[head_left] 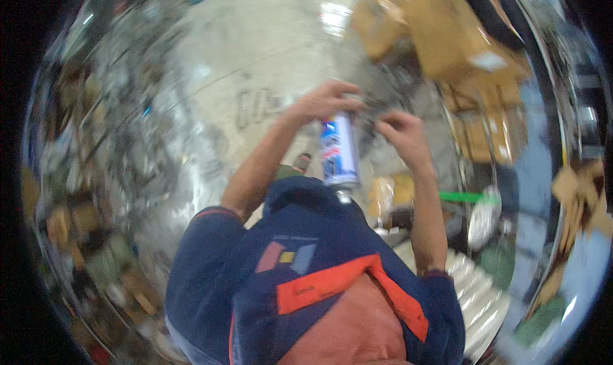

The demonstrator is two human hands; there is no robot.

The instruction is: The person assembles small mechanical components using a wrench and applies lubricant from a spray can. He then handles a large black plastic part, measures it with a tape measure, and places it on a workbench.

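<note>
Evidently, beyond the navy shirt [348, 237], a spray can [340, 151] is hanging, the left hand [327, 100] clamping fingers around its far end; any slackening would be dropping it. The right hand [406, 137] is showing curled fingers; whether they're meeting, I cannot tell.

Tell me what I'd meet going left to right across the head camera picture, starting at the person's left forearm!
Left forearm → aerosol can → right hand → bright green strip → brown cardboard pieces
</note>
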